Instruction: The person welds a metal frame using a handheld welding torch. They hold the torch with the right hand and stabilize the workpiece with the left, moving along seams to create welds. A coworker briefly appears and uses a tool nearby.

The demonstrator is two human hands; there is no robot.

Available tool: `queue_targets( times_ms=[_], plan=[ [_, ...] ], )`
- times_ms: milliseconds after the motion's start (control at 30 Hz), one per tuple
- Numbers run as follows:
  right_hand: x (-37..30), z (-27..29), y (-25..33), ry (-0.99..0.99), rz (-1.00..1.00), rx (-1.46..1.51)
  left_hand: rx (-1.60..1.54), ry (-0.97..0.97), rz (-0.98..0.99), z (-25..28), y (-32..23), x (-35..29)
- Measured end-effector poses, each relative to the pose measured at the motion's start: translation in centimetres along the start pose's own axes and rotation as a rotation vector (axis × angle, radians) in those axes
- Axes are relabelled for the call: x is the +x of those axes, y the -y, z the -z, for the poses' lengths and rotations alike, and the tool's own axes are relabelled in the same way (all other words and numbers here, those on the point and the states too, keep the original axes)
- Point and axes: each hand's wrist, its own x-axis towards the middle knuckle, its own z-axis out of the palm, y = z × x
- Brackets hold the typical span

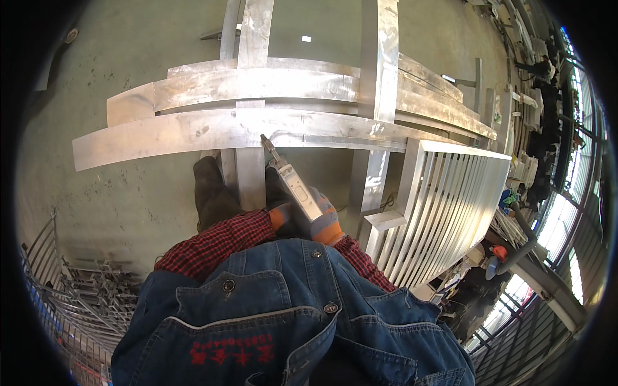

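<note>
A silver handheld laser welding gun (297,190) slants up and left from my hands. Its narrow nozzle meets the front flat metal bar (174,132) in this view, near where the bar crosses a metal beam (251,174); whether it touches cannot be told. My right hand (328,222), in a grey and orange glove, is closed around the gun's rear part. Close against the gun's left side is my left hand (280,215), also in an orange-trimmed glove, its fingers hidden behind the gun and my other hand.
More long flat bars (257,87) lie behind the front one, across a second beam (378,64). To the right stands a slatted metal panel (450,199). Metal racks (96,302) stand at lower left. A small white piece (306,39) lies on the floor.
</note>
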Motion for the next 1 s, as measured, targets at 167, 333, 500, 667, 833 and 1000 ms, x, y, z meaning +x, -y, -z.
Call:
queue_targets(
  times_ms=[167, 333, 500, 667, 833, 1000],
  plan=[
    [0.2, 0.3, -0.3, 0.010, 0.083, 0.002, 0.006, 0.004, 0.009, -0.2, 0.3, 0.1],
    [-0.1, 0.1, -0.3, -0.017, 0.064, -0.013, 0.004, 0.014, 0.012, -0.3, 0.7, 0.0],
    [-0.1, -0.7, -0.7, 0.016, 0.016, 0.003, 0.004, 0.015, 0.007, -0.1, 1.0, -0.3],
    [-0.2, -1.0, -0.9, 0.023, 0.017, 0.026, -0.007, -0.039, -0.035, 1.0, 1.3, -1.5],
    [-0.2, -1.2, -1.4, 0.004, 0.019, 0.114, 0.300, -0.351, -0.213, 5.0, -0.8, -2.7],
    [0.2, -0.8, -1.5, 0.078, 0.128, 0.029, -1.187, -0.589, -0.085, 8.4, -7.2, -5.6]
  ],
)
